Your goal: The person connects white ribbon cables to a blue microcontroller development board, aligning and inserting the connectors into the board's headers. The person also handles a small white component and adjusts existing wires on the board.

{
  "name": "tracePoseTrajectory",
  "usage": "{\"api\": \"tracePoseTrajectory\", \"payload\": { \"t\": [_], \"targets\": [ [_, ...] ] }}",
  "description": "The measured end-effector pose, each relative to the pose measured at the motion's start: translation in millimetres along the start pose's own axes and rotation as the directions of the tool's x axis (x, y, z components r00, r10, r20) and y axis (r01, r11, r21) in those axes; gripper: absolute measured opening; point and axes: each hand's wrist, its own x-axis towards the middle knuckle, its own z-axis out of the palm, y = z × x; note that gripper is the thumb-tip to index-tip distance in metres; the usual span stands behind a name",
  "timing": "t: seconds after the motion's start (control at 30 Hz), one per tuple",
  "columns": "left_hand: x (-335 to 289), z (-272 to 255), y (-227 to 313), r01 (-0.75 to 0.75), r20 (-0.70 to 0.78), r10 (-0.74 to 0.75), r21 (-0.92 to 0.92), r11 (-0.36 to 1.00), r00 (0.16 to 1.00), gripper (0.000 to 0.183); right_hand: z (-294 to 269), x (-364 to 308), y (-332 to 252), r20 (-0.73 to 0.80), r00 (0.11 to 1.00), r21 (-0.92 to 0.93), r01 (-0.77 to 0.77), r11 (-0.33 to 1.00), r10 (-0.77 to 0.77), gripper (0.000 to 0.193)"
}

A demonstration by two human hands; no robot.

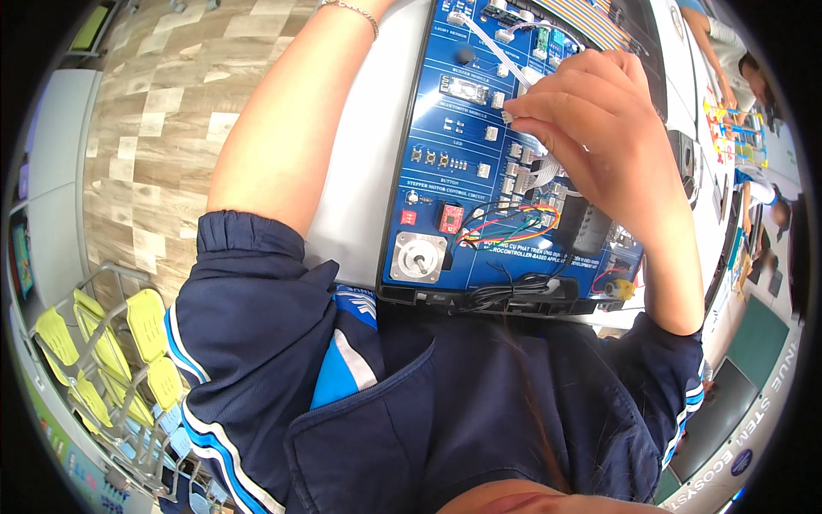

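A blue microcontroller training board (432,193) lies in a black case on a white table. My right hand (599,120) is over its upper right part, thumb and forefinger pinched on a small white cable connector (509,117). That plug is close beside the white socket (498,100) of the bluetooth module (463,88); whether they touch I cannot tell. A white cable (492,43) runs from a socket at the board's top toward my right fingers. My left forearm (287,111), with a bracelet (353,12) at the wrist, reaches past the upper edge; its hand is out of the picture.
A stepper motor (417,257) and coloured jumper wires (514,224) are on the board's near part. A bundled black cable (505,294) lies along the near edge. A rainbow ribbon cable (582,21) crosses the top. Yellow chairs (145,325) stand at left; other people are at right.
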Motion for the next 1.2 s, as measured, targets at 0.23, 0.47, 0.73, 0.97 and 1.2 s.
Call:
{"api": "tracePoseTrajectory", "payload": {
  "t": [0.23,0.47,0.73,0.97,1.2],
  "targets": [
    [1,0,-2,-0.004,-0.011,0.004,0.010,1.000,1.000,0.039,2,-1,3,0.044,0.999,0.003,-0.018,1.000,0.018,0.016],
    [-1,1,0,-0.031,-0.022,0.032,0.026,0.999,0.999,0.038,2,-2,5,0.047,0.998,-0.007,-0.029,1.000,0.029,0.011],
    [-1,1,1,-0.037,-0.016,0.038,0.051,0.998,0.999,0.040,2,-3,-5,0.174,0.979,-0.083,-0.097,0.992,0.110,0.007],
    [1,1,-1,-0.052,-0.026,0.053,0.043,0.998,0.998,0.040,9,8,-13,0.207,0.955,-0.137,-0.186,0.973,0.211,0.007],
    [1,4,0,-0.028,-0.005,0.028,0.028,0.999,1.000,0.041,14,15,-22,0.197,0.949,-0.224,-0.203,0.953,0.248,0.003]
  ]
}}
